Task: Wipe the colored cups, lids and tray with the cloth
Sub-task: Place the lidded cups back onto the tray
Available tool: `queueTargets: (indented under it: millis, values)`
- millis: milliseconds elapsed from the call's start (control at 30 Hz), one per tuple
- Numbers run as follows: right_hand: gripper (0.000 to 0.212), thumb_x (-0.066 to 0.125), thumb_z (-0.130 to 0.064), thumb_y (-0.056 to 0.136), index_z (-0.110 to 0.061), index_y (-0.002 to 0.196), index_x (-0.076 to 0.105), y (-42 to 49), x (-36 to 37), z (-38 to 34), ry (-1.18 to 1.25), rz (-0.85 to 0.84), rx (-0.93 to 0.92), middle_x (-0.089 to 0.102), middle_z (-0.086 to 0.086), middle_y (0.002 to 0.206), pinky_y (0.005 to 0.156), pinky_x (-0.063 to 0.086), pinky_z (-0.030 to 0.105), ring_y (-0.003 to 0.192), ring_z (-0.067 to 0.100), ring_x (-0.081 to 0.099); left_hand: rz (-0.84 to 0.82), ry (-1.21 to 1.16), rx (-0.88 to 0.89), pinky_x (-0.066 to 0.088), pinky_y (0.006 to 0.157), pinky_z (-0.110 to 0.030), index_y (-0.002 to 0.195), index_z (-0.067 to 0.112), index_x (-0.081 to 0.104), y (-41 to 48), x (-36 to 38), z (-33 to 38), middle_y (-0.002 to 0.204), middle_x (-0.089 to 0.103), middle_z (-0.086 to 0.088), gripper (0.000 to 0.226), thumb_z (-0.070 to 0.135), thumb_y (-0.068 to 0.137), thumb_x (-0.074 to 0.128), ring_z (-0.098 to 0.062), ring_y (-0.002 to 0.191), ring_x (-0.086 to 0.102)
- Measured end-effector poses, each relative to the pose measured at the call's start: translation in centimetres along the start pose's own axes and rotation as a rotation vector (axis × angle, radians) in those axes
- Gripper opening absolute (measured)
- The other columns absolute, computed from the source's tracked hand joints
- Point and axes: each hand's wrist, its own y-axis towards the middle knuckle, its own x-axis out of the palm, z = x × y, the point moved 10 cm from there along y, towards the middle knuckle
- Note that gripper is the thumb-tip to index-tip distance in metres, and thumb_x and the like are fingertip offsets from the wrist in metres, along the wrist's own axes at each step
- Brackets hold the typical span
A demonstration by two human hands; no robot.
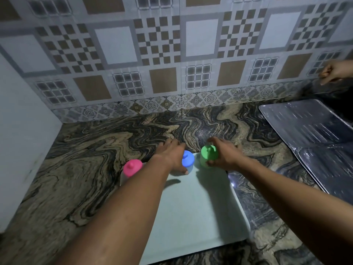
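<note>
A pale green tray (pixel 193 209) lies on the marbled counter. Three lidded cups stand along its far edge: one with a pink lid (pixel 132 167) at the left, one with a blue lid (pixel 187 158) in the middle, one with a green lid (pixel 208 152) at the right. My left hand (pixel 172 153) wraps round the blue-lidded cup from the left, thumb near its base. My right hand (pixel 222 153) grips the green-lidded cup, fingers over the far side and thumb at the front. No cloth is in view.
A steel sink drainboard (pixel 313 131) lies at the right of the counter. Another person's hand (pixel 333 72) shows at the far right by the tiled wall. A white panel (pixel 21 131) bounds the counter at the left.
</note>
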Motion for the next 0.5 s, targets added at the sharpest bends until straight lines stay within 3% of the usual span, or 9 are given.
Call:
queueTargets:
  millis: [100, 267, 500]
  values:
    - [0.072, 0.071, -0.047, 0.078, -0.028, 0.141, 0.041, -1.1, -1.6, -1.0, -0.023, 0.125, -0.036, 0.049, 0.006, 0.139, 0.103, 0.034, 0.052, 0.130, 0.031, 0.045, 0.060, -0.025, -0.002, 0.031, 0.109, -0.046, 0.141, 0.024, 0.039, -1.0, -1.2, -0.6, 0.145, 0.039, -0.008, 0.089, 0.062, 0.069, 0.076, -0.030, 0.136, 0.032]
    - [0.050, 0.064, -0.037, 0.083, -0.022, 0.129, 0.053, -4.4, -4.1, -4.3, -0.054, 0.359, -0.202, 0.059, 0.007, 0.121, 0.089, 0.044, 0.042, 0.114, 0.033, 0.054, 0.197, -0.117, -0.012, 0.032, 0.111, -0.048, 0.147, 0.027, 0.032, -4.0, -2.9, -1.6, 0.148, 0.035, -0.007, 0.088, 0.069, 0.077, 0.064, -0.030, 0.137, 0.031]
    - [0.048, 0.057, -0.043, 0.081, -0.017, 0.122, 0.060, -9.1, -1.7, -8.3, -0.034, 0.302, -0.390, 0.062, 0.008, 0.112, 0.082, 0.052, 0.042, 0.102, 0.035, 0.059, 0.343, -0.107, -0.117, 0.033, 0.108, -0.044, 0.145, 0.029, 0.034, -11.6, -2.7, -2.1, 0.145, 0.038, -0.005, 0.073, 0.066, 0.086, 0.054, -0.028, 0.136, 0.035]
